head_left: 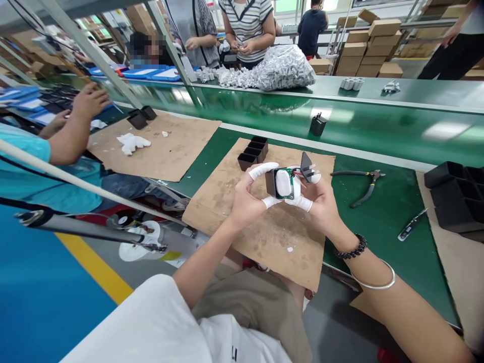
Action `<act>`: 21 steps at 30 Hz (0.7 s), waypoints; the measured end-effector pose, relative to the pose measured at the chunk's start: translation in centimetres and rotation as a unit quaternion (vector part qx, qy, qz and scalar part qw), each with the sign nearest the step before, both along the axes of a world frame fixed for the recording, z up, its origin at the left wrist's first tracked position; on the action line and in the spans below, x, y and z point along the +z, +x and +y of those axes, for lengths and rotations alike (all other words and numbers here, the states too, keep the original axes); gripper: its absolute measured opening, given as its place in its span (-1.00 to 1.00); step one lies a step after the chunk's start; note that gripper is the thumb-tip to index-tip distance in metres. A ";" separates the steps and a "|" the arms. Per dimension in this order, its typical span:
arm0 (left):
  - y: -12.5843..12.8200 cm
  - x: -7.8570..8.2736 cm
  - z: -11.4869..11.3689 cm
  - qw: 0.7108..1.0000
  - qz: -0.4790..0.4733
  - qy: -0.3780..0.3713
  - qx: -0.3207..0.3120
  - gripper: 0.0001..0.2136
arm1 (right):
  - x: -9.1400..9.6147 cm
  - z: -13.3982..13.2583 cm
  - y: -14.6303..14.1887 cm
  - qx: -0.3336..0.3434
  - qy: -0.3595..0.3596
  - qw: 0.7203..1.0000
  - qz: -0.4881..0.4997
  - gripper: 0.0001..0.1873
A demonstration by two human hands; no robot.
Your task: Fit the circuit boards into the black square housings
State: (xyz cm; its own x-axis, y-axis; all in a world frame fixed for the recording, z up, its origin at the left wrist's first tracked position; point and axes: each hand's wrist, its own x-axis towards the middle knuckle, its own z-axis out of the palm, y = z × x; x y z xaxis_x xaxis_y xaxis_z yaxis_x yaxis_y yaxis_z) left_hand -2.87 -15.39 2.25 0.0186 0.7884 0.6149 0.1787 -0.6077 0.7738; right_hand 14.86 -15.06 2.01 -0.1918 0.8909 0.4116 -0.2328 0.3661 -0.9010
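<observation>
My left hand (247,194), with white covers on some fingertips, grips a black plastic charger housing (270,182) by its side. My right hand (319,199), also with white finger covers, holds a green circuit board (292,184) with a white block on it, at the mouth of the housing. A black plug cover with metal prongs (307,167) stands up beside the board, near my right fingers. Reddish wires show between cover and board. Both hands are above a brown cardboard sheet (215,201). How far the board sits inside the housing I cannot tell.
Black empty housings (253,153) stand behind my hands. Right lie pliers (368,184), a knife-like tool (412,224) and stacked black housings (457,194). A black charger (318,124) rests on the green conveyor (401,118). A co-worker's arm (71,123) is at left.
</observation>
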 end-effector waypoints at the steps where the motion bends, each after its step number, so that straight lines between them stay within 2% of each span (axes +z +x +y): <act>1: 0.0 0.0 0.0 1.000 -0.003 0.002 -0.003 -0.44 | 0.0 -0.1 0.0 -0.004 0.008 1.000 -0.003 -0.40; 6: 0.0 -0.4 0.2 1.000 -0.019 0.007 -0.009 -0.43 | 0.4 -0.6 -0.1 -0.034 0.034 0.998 -0.035 -0.50; 14: 0.1 -0.9 0.3 0.999 -0.028 0.028 -0.008 -0.45 | 0.4 -0.6 0.1 -0.038 0.062 0.996 -0.058 -0.56; 21: 0.1 -0.8 0.3 0.999 -0.023 0.031 -0.012 -0.45 | 0.5 -0.7 0.0 -0.047 0.063 0.994 -0.073 -0.53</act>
